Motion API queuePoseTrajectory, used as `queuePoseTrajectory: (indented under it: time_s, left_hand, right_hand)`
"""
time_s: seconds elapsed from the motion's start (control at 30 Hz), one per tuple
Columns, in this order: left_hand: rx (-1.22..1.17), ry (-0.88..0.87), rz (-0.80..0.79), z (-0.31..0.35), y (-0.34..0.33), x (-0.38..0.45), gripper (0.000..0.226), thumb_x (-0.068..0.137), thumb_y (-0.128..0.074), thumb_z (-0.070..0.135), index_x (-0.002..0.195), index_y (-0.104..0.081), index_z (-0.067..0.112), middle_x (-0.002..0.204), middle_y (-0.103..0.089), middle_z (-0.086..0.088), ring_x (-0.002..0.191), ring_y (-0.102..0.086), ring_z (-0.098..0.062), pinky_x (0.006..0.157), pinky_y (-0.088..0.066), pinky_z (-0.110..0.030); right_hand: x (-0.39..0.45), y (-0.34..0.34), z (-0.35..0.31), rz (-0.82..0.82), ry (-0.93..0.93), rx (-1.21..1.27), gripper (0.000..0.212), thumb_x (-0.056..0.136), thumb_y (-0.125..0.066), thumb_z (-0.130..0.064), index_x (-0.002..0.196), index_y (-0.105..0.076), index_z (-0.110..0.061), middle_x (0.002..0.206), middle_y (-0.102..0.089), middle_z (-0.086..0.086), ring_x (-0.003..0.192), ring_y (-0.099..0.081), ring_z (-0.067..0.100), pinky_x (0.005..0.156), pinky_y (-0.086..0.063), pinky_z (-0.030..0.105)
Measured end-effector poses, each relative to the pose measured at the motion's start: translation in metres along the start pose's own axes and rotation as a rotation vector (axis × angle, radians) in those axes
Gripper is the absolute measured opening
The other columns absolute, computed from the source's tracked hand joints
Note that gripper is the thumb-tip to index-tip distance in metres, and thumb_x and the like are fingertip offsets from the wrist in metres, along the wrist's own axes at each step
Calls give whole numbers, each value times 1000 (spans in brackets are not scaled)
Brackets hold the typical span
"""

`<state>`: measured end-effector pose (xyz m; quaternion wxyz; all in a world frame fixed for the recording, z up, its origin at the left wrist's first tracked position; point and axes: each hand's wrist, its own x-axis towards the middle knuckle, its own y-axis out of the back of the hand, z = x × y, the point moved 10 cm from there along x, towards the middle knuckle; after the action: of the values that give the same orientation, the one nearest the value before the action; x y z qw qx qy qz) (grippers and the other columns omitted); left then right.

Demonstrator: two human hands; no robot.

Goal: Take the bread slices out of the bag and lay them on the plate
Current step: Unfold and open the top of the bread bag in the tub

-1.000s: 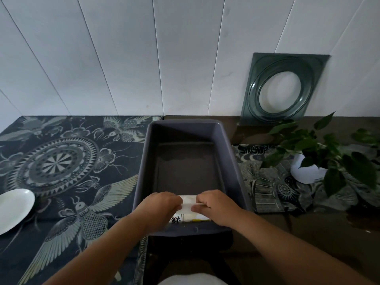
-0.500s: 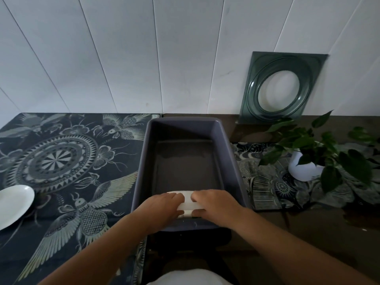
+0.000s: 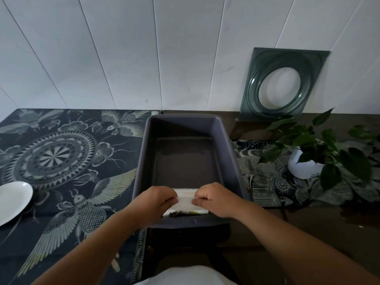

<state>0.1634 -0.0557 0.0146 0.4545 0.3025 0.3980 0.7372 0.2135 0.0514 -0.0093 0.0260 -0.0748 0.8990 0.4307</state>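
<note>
While both fists close on it, the left hand (image 3: 156,200) and right hand (image 3: 216,199) grip a white bag (image 3: 186,204) at the near end of a grey bin (image 3: 141,161). Dark and yellow-green print along the bag's near edge is unreadable. A white plate (image 3: 12,200) sits well apart, far left.

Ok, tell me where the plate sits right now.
In the head view the white plate sits at the far left edge on the patterned cloth, well left of the grey bin, where both hands hold the bag; no bread shows on it.

Home tabletop, patterned cloth (image 3: 61,161), potted plant (image 3: 320,153)
</note>
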Motion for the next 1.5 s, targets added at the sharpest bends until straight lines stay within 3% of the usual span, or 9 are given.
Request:
queuePoseTrajectory:
  time_s: [0.07,0.23,0.47,0.67,0.9,1.0,1.13,1.27,1.5]
  left_hand:
    - [114,-56,134,6,10,-1,8,89,-66,11,97,-66,10,82,-68,-7,74,-61,-24,64,-50,-35]
    - [330,-126,205,16,6,-5,43,74,-76,12,110,-56,25,96,-68,1,84,-62,-23,64,-50,-37]
    - [338,-108,176,19,-5,-2,31,81,-72,37,105,-55,29,104,-67,7,92,-63,-18,71,-47,-36]
    - [391,-44,214,21,2,-2,31,75,-77,40,96,-61,23,93,-71,6,83,-67,-21,67,-48,-38]
    - [411,-11,202,18,-2,-3,27,77,-76,39,96,-64,24,98,-71,5,89,-66,-21,71,-48,-39]
    - [359,-57,171,21,-5,-3,18,80,-74,32,95,-68,24,102,-69,3,93,-65,-23,72,-49,-40]
    - [259,-46,197,21,-3,-3,18,79,-77,24,96,-71,24,106,-68,-3,101,-63,-28,76,-48,-44]
    - [336,-96,254,23,-1,-12,16,85,-67,35,100,-66,34,132,-52,-10,123,-40,-34,89,-40,-51]
    - [399,-312,42,50,-22,-23,27,83,-64,27,110,-59,26,120,-66,11,123,-49,-11,95,-39,-48]
  right_hand:
    - [6,0,7,5,-71,81,39,96,-58,-31,58,-51,-37,67,-58,-4,60,-53,8,61,-42,32]
    - [8,-4,19,-28,-156,245,36,95,-57,-38,60,-62,-41,51,-50,-18,51,-43,-1,50,-32,18]
    - [8,-8,21,-56,-134,287,33,96,-58,-36,77,-66,-10,59,-48,-11,53,-41,2,49,-31,19]
    - [6,-8,22,-92,-160,356,25,97,-58,-30,76,-69,-20,52,-49,-17,51,-42,-2,51,-32,15]
    - [5,-16,21,-208,-205,447,18,98,-57,-17,108,-71,-11,80,-63,-14,67,-54,-11,65,-40,8]
    - [9,-20,18,-244,-233,457,14,96,-59,-19,99,-71,-24,83,-65,-13,73,-57,-7,73,-42,16]
    - [19,-18,15,-269,-262,274,27,92,-60,-47,92,-74,-24,88,-69,2,82,-60,12,74,-44,33]
    - [37,7,9,-227,-237,138,16,90,-63,-39,78,-72,-34,81,-70,-13,80,-64,7,69,-48,29]
    - [73,39,-35,-75,116,-858,19,90,-48,-26,88,-67,-21,89,-66,3,77,-62,26,59,-41,36]
